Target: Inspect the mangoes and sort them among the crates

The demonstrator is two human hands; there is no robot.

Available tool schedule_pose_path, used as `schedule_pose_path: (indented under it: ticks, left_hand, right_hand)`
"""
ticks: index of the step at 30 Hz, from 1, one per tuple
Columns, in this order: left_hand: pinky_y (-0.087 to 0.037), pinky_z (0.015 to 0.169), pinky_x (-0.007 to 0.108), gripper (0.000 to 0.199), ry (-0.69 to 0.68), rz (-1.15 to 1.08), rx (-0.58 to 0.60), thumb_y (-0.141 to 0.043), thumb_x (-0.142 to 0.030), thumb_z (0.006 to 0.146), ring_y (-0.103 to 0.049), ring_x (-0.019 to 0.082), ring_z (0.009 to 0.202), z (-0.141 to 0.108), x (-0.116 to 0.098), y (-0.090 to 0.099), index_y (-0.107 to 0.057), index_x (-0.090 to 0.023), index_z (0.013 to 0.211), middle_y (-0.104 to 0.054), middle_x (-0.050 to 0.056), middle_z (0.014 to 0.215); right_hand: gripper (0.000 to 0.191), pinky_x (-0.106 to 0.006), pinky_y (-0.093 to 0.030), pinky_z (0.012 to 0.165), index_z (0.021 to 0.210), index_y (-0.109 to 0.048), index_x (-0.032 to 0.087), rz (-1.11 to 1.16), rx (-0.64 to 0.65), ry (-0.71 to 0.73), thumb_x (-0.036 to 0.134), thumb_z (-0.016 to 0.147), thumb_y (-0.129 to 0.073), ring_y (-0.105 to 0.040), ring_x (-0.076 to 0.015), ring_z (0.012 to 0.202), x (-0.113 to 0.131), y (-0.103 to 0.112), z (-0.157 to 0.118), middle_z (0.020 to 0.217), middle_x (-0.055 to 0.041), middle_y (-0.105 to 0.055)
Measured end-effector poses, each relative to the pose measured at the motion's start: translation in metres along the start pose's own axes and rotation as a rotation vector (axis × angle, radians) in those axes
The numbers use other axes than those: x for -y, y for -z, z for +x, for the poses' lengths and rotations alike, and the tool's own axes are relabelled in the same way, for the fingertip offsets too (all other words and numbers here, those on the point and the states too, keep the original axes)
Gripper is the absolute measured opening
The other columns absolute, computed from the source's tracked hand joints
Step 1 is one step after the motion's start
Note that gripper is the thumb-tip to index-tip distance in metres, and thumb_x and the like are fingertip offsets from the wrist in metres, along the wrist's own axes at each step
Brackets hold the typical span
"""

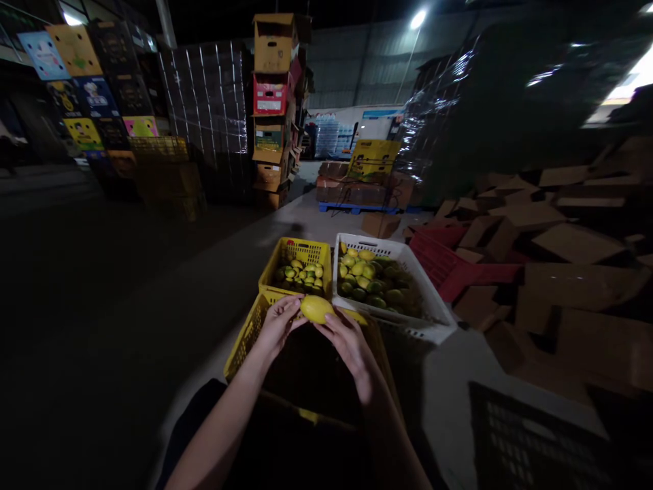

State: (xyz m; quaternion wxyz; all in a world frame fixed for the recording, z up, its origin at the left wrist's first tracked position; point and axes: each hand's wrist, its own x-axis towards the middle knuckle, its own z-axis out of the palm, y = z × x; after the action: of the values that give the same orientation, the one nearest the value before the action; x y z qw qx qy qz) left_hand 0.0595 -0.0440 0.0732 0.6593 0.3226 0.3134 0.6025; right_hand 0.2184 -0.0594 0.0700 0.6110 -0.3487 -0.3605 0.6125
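A yellow lemon (316,309) is held between the fingertips of both hands, above the near yellow crate (245,341). My left hand (279,318) grips its left end, fingers closed. On the right end, the thumb and fingers of my right hand (347,333) press against it. Beyond the hands, a smaller-looking yellow crate (294,243) contains yellow and greenish lemons (306,273). To its right a white crate (408,262) holds more lemons (368,271), some yellow and some green. The inside of the near crate is too dark to make out.
Flattened cardboard boxes (556,238) and a red crate (449,262) lie at the right. Farther off stand a tall stack of boxes (273,102), wrapped pallets (209,116) and a blue pallet (352,207). A dark crate (535,442) sits at the lower right.
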Motion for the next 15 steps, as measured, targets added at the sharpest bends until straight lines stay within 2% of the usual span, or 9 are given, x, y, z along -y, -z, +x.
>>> schedule_pose_path:
  ticks: [4, 8, 10, 13, 15]
  left_hand:
    - [-0.057, 0.066, 0.025, 0.051, -0.04, 0.156, -0.008, -0.091, -0.056, 0.052, -0.065, 0.015, 0.079, -0.001, -0.005, -0.003, -0.07, -0.015, 0.077, -0.07, 0.003, 0.086]
    - [-0.053, 0.064, 0.024, 0.057, -0.173, 0.371, -0.007, -0.082, -0.068, 0.057, -0.059, 0.014, 0.074, -0.001, -0.003, -0.008, -0.063, -0.017, 0.075, -0.062, -0.001, 0.078]
    - [-0.051, 0.066, 0.025, 0.053, -0.264, 0.496, 0.014, -0.072, -0.069, 0.07, -0.055, 0.013, 0.071, -0.001, -0.001, -0.008, -0.058, -0.019, 0.072, -0.058, -0.002, 0.073]
    - [-0.047, 0.072, 0.028, 0.041, -0.399, 0.774, 0.062, -0.054, -0.056, 0.091, -0.054, 0.015, 0.071, -0.007, 0.004, -0.008, -0.053, -0.02, 0.072, -0.057, -0.001, 0.072]
    - [-0.045, 0.074, 0.03, 0.034, -0.429, 0.969, 0.101, -0.05, -0.048, 0.096, -0.056, 0.017, 0.073, -0.012, 0.007, -0.009, -0.053, -0.021, 0.075, -0.059, 0.001, 0.075]
  right_hand:
    - [0.032, -0.049, -0.057, 0.092, 0.09, -0.075, 0.024, -0.057, 0.055, -0.014, 0.041, 0.066, -0.087, -0.071, -0.0284, 0.102, 0.0, -0.001, -0.001, 0.108, -0.0077, -0.077]
    - [0.037, -0.047, -0.06, 0.081, 0.086, -0.075, 0.023, -0.07, 0.032, -0.037, 0.051, 0.065, -0.086, -0.073, -0.0292, 0.092, 0.001, -0.004, -0.001, 0.101, -0.0071, -0.078]
    - [0.042, -0.044, -0.06, 0.074, 0.087, -0.074, 0.022, -0.073, 0.019, -0.06, 0.056, 0.064, -0.085, -0.072, -0.028, 0.082, 0.0, -0.006, 0.0, 0.093, -0.0082, -0.078]
    - [0.045, -0.038, -0.057, 0.064, 0.087, -0.071, 0.022, -0.077, -0.021, -0.071, 0.062, 0.068, -0.081, -0.069, -0.0242, 0.07, -0.006, -0.007, 0.001, 0.084, -0.0076, -0.076]
    - [0.046, -0.036, -0.054, 0.06, 0.088, -0.068, 0.023, -0.114, -0.037, -0.009, 0.066, 0.074, -0.073, -0.067, -0.0227, 0.067, -0.013, -0.006, 0.002, 0.08, -0.0062, -0.074]
